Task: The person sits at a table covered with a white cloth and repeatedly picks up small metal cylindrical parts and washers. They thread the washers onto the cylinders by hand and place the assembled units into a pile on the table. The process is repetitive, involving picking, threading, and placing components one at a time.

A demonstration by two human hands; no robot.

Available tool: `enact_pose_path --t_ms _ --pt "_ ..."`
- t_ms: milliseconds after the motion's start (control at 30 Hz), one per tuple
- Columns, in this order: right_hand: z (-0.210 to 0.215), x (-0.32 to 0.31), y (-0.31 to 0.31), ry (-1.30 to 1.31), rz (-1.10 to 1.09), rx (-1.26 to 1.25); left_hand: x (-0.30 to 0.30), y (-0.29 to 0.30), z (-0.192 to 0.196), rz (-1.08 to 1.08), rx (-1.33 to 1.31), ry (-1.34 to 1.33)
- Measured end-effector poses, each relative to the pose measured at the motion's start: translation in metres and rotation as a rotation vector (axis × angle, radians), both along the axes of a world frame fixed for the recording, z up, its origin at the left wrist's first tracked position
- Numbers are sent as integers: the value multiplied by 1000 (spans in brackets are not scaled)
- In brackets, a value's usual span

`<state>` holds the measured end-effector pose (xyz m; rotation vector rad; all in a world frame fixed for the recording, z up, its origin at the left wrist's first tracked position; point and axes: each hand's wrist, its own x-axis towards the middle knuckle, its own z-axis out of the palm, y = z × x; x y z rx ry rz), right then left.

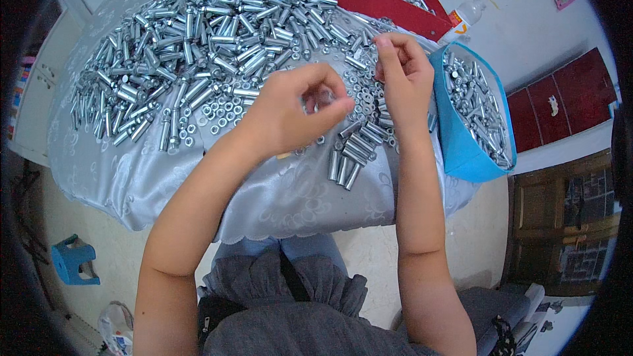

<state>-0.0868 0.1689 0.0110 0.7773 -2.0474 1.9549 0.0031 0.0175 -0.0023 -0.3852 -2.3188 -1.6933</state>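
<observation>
Over the near part of the table, my left hand (pixel 290 109) is closed, its thumb and forefinger curled toward each other. A shiny bit shows inside its curl, too small to name. Farther right, my right hand (pixel 407 76) is raised with fingers bent in to the thumb; what they hold, if anything, is hidden. Between and below the hands lies a small group of metal sleeves (pixel 356 148). Flat washers (pixel 368 102) are scattered beside them. Loose hex nuts (pixel 227 115) lie left of my left hand, in front of a large heap of sleeve anchor bolts (pixel 217 26).
A red box (pixel 389 14) of metal parts stands at the back right, with a plastic bottle (pixel 467 13) beside it. Right of my right forearm is a blue fabric bin (pixel 465 163) filled with bolts. A silvery patterned cloth (pixel 290 201) covers the table. A blue stool (pixel 74 260) stands on the floor at left.
</observation>
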Motion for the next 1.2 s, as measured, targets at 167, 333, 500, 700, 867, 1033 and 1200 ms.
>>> enact_pose_path --t_ms 167,333,500,700,867,1033,1200 --pt "-5 -1 -2 37 4 46 7 1 0 -358 -122 -62" --pt "-5 -2 0 76 -9 90 0 -1 11 200 -26 32" --pt "-2 -2 0 40 -17 24 -31 -56 -7 985 -175 501" --pt "-6 -3 -1 65 15 80 -21 -50 -7 1063 -230 501" --pt "-9 -4 -1 62 12 120 -22 -51 -13 974 -384 374" --pt "-9 -4 -1 69 -22 139 -28 -51 -21 679 -386 308" --pt "-9 -6 -1 44 -74 113 -17 -25 -23 552 -645 243"
